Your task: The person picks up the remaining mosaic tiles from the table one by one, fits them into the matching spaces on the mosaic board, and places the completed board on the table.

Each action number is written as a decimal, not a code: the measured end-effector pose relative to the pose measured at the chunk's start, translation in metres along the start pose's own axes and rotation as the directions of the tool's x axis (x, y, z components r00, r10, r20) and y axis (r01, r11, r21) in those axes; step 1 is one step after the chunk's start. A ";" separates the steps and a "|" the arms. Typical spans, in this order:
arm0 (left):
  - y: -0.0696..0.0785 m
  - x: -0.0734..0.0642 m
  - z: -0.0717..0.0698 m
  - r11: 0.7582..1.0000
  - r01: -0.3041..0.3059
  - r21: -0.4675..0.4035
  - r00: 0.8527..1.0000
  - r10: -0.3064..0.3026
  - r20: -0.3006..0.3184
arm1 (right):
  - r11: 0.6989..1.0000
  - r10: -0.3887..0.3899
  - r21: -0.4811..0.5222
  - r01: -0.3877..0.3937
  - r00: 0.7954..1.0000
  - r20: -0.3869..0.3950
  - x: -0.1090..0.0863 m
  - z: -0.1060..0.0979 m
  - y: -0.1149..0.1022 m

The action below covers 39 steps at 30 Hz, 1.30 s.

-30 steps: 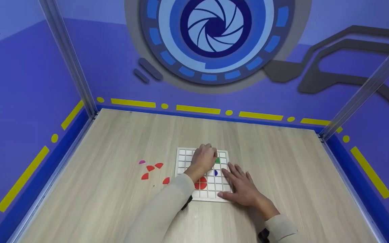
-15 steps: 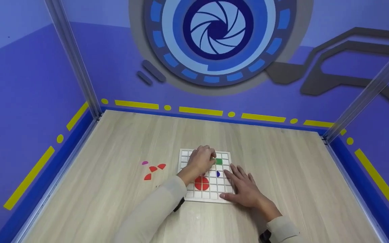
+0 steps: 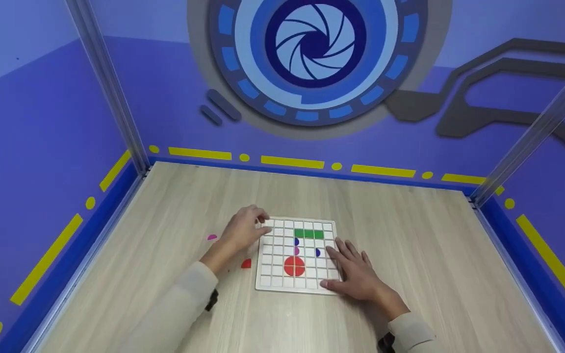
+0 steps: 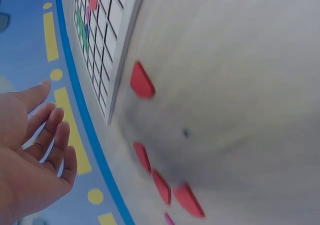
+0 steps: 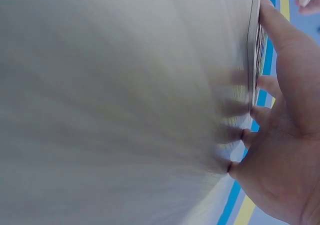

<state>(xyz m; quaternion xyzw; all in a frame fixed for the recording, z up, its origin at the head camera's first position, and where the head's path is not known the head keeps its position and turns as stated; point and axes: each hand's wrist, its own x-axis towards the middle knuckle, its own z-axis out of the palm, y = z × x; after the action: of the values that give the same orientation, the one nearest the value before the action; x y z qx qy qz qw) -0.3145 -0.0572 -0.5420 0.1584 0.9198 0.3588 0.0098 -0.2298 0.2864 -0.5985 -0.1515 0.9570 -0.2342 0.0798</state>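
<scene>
A white grid board [image 3: 272,281] lies on the table, bearing a green strip [image 3: 309,234], a red circle of quarter pieces [image 3: 294,266], two small blue half-discs [image 3: 318,252] and a magenta half-disc [image 3: 296,251]. My left hand [image 3: 242,228] hovers at the board's upper left corner, thumb and fingers apart. Nothing is in its grasp in the left wrist view, where the relaxed palm [image 4: 37,155] shows. Along the board's right edge rests my right hand [image 3: 353,272], fingers spread, thumb on the lower right rim; the right wrist view shows its fingertips at the board and table.
Left of the board lie a loose red quarter piece [image 3: 246,264] and a magenta half-disc [image 3: 212,237]. The left wrist view shows several red pieces [image 4: 142,157] on the table, partly hidden by my left arm in the head view. Blue walls [image 3: 165,98] enclose the table.
My left hand has moved left from over the board's upper middle to its upper left corner, uncovering the green strip, a blue and a magenta half-disc. The right hand stays at the board's edge.
</scene>
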 end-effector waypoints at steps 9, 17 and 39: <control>-0.050 -0.030 -0.033 0.995 0.091 0.034 0.993 -0.088 -0.083 | 1.000 -0.004 0.000 0.004 1.000 0.004 0.003 0.001 -0.001; -0.093 -0.053 -0.048 0.985 0.173 0.011 0.979 -0.171 -0.113 | 1.000 -0.016 -0.009 0.016 1.000 0.000 0.004 -0.001 0.001; -0.111 -0.066 -0.038 0.969 0.246 0.008 0.946 -0.238 -0.220 | 1.000 0.009 0.007 -0.009 1.000 -0.004 -0.001 0.002 -0.002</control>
<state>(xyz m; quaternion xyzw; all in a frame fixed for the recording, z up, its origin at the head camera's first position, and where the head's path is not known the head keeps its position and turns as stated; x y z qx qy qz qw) -0.2882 -0.1783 -0.5937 0.0042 0.9340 0.3538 -0.0496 -0.2286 0.2846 -0.5992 -0.1466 0.9569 -0.2377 0.0794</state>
